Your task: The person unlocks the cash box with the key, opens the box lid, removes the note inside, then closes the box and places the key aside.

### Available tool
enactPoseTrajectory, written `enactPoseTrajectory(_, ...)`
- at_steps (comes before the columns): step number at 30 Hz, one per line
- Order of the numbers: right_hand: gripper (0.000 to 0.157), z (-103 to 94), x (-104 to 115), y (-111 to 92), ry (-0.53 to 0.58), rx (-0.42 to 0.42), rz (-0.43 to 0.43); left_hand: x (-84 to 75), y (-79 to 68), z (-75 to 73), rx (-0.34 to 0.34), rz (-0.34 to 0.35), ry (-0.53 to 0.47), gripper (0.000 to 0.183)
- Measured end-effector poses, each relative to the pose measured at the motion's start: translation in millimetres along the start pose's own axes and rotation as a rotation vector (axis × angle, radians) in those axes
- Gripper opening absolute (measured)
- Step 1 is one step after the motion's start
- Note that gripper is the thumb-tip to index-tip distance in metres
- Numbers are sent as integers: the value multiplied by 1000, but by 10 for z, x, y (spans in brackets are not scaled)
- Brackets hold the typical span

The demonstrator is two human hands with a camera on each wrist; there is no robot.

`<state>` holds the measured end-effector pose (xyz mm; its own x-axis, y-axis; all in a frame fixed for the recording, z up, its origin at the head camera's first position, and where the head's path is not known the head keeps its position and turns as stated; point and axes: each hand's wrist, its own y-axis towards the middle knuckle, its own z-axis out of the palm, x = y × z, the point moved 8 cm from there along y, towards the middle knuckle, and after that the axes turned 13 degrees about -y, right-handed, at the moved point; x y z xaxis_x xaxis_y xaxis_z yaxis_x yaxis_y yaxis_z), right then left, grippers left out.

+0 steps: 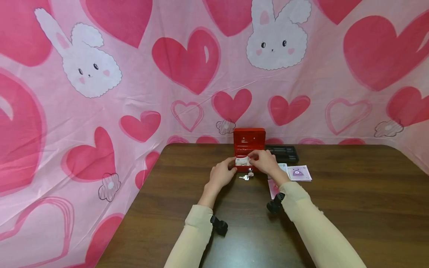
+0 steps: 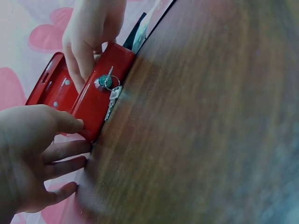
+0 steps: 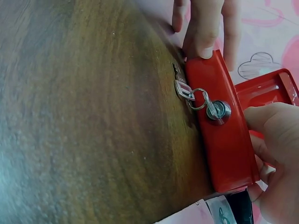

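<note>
A red cash box (image 1: 245, 168) stands on the table with its lid (image 1: 249, 137) raised. My left hand (image 1: 221, 174) holds the box at its left end, the thumb on the front corner and the other fingers along the side. Inside lies a pale paper note (image 1: 242, 161). My right hand (image 1: 264, 162) reaches in over the right part of the box, its thumb and fingertips pinching the note's edge; the box wall hides part of those fingers in the wrist views. A key (image 3: 213, 110) sits in the front lock, with a second key (image 2: 115, 92) hanging from its ring.
A black compartment tray (image 1: 283, 153) lies right of the box, against the backdrop. Paper notes with a purple cartoon figure (image 1: 298, 173) and a pink note (image 1: 273, 188) lie on the wooden table (image 1: 352, 201). Behind hangs a pink heart-print cloth (image 1: 187, 63).
</note>
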<state>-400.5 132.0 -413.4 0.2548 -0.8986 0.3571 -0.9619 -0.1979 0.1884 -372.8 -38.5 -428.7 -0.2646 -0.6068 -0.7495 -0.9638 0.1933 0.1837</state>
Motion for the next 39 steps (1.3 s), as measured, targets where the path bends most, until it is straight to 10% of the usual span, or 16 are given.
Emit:
enactPoseTrajectory(14, 31, 44, 44, 33, -59, 107, 10, -7, 1, 2, 0, 0, 27, 45)
enactPoseTrajectory(39, 33, -310, -59, -152, 172, -212, -13, -6, 16, 13, -16, -6, 21, 46)
